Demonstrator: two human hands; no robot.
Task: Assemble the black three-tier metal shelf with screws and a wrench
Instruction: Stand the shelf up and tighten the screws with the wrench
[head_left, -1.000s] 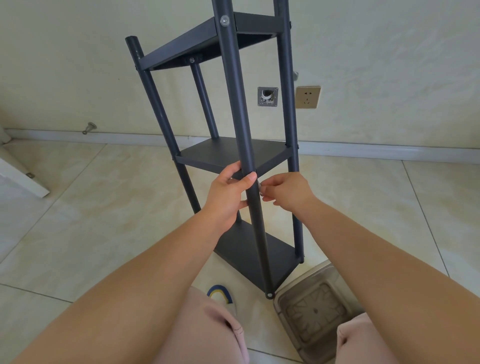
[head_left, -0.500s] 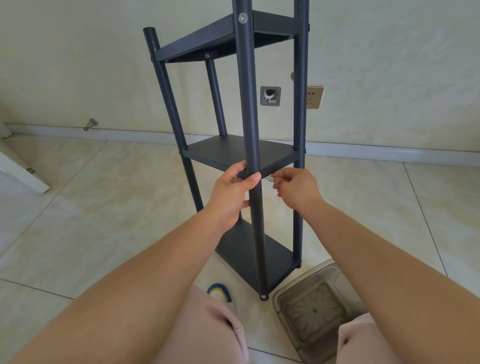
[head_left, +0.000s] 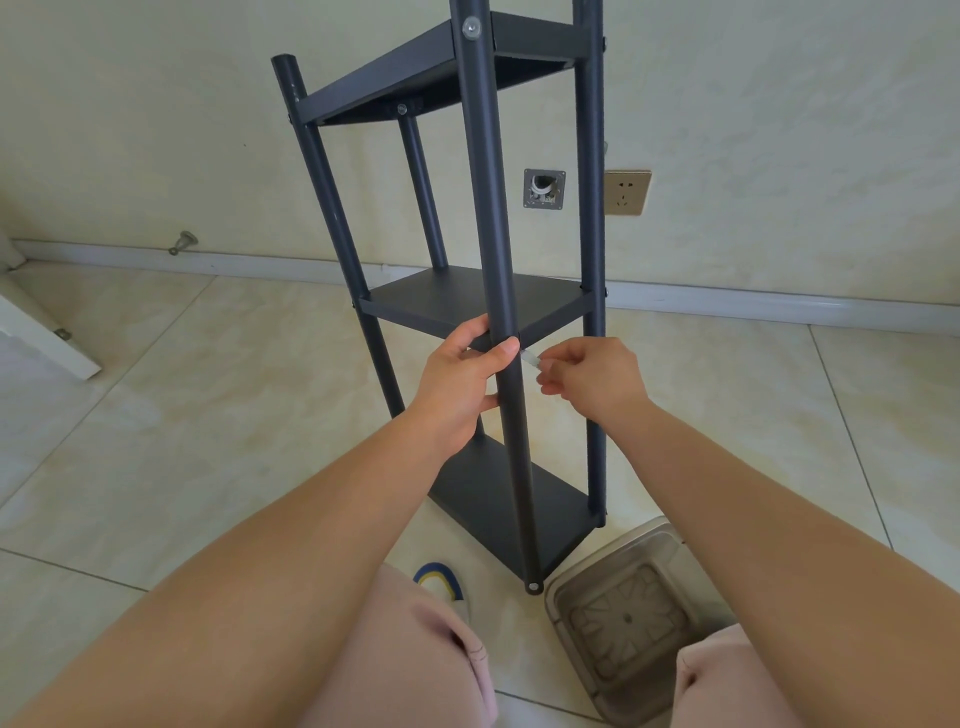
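Nearby, a clear bin sits touching the shelf foot.

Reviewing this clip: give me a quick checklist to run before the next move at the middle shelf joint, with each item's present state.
1. Left hand grips the front post: ok.
2. Right hand pinches a small silvery piece beside the post: ok.
3. Whether that piece is a screw or the wrench: cannot tell.
4. Piece lined up with the joint at the middle shelf: cannot tell.
5. Screw fitted at the top tier: ok.
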